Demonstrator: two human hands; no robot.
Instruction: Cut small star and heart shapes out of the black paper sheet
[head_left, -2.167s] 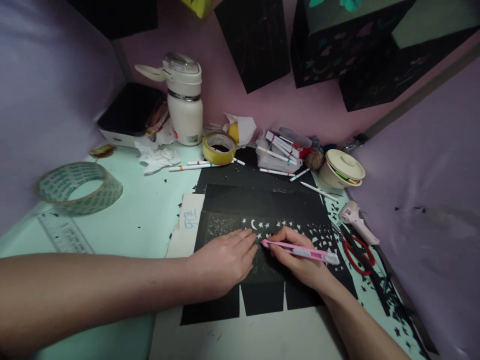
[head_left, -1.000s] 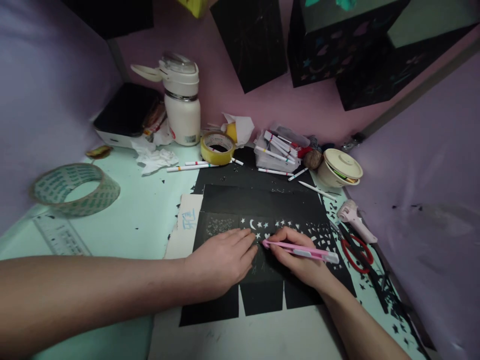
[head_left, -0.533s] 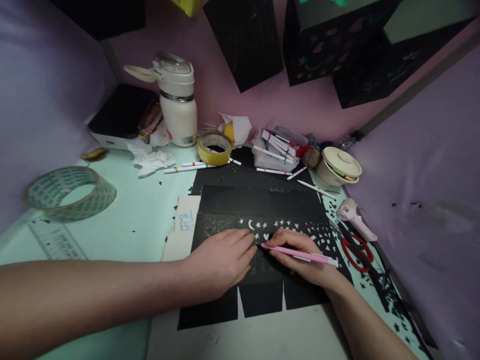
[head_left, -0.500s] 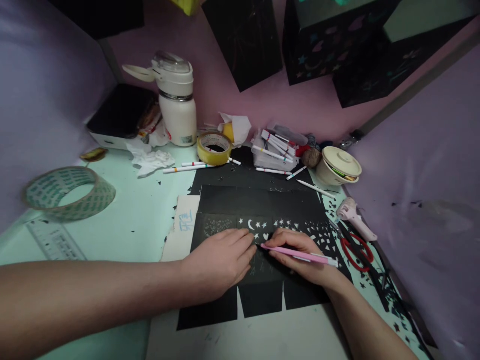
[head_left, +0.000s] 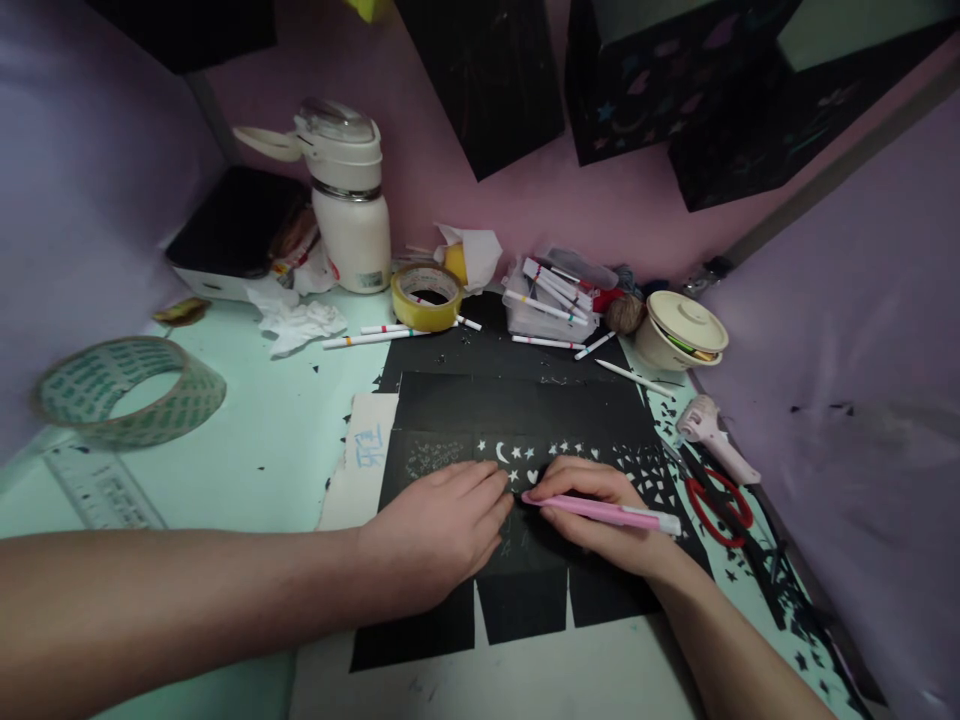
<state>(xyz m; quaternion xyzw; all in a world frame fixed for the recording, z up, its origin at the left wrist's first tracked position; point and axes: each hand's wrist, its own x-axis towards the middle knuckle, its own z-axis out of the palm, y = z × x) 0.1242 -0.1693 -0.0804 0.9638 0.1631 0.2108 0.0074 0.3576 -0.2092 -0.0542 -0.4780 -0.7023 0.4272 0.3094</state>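
Observation:
My left hand (head_left: 442, 530) lies flat, palm down, on a sheet of black card (head_left: 517, 605), its fingers stretched toward the middle. Just right of its fingertips, my right hand (head_left: 596, 510) grips a pink craft knife (head_left: 607, 511) like a pen. The knife's tip points down at the card, close to my left fingers; its blade is too small to make out. Stars, hearts and a crescent moon are cut through the card above both hands, with small triangular holes at the right. Faint drawn outlines show on the card's left panel. Pale board (head_left: 592, 675) lies underneath.
Wide clear tape (head_left: 127, 390) and a ruler (head_left: 105, 490) lie left. Behind are yellow tape (head_left: 427, 300), a white bottle (head_left: 349, 220), markers (head_left: 559, 290) and a lidded bowl (head_left: 682, 330). Right are a glue gun (head_left: 716, 440), red-handled scissors (head_left: 712, 510) and black scraps. Black boxes (head_left: 667, 90) hang above.
The pink craft knife has rolled in my right hand's grip, and its rear end has dipped slightly. My left hand stays pressed on the card. The whole view has shifted a little.

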